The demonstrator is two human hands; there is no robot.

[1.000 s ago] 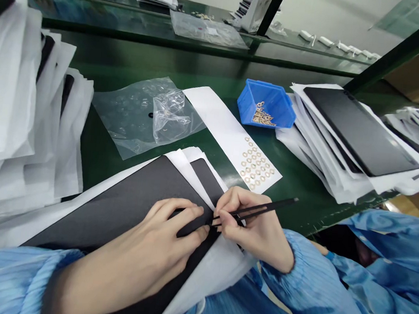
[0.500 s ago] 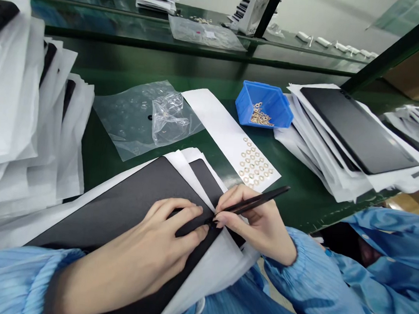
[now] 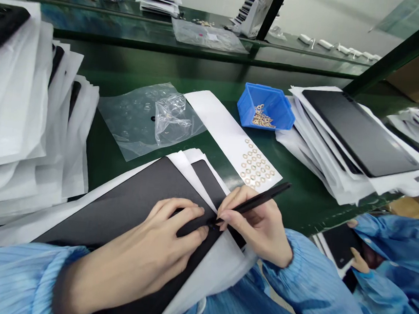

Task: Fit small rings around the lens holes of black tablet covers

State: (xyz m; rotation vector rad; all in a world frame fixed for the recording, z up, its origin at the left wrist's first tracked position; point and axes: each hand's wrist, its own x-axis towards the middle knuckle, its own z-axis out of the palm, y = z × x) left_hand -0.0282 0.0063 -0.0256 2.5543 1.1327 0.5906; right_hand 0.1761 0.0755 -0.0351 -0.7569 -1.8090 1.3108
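A dark tablet-like panel (image 3: 125, 201) lies on white wrapping sheets in front of me, and another dark panel (image 3: 208, 176) shows beneath it. My left hand (image 3: 165, 241) rests on the upper panel with fingers apart. Its index finger and thumb lie on either side of a raised black strip (image 3: 191, 225). In a pen-like grip, my right hand (image 3: 253, 222) is closed around slim black tweezers (image 3: 264, 197). Their tip is at the panel's edge, close to my left fingertips, and partly hidden by my fingers. A white strip (image 3: 213, 116) carrying several small beige rings (image 3: 255, 163) lies beyond.
A blue bin (image 3: 282, 117) holds loose beige rings. Wrapped panels are stacked at left (image 3: 13, 96) and right (image 3: 358, 131). A clear plastic bag (image 3: 131, 126) lies behind my work. At lower right a co-worker's hands hold a dark panel (image 3: 341, 244); other hands appear at upper left.
The view has shifted slightly. My hands keep nearly the same place, with the tweezers tilted a little differently. The co-worker's hands and dark panel at right have come into view.
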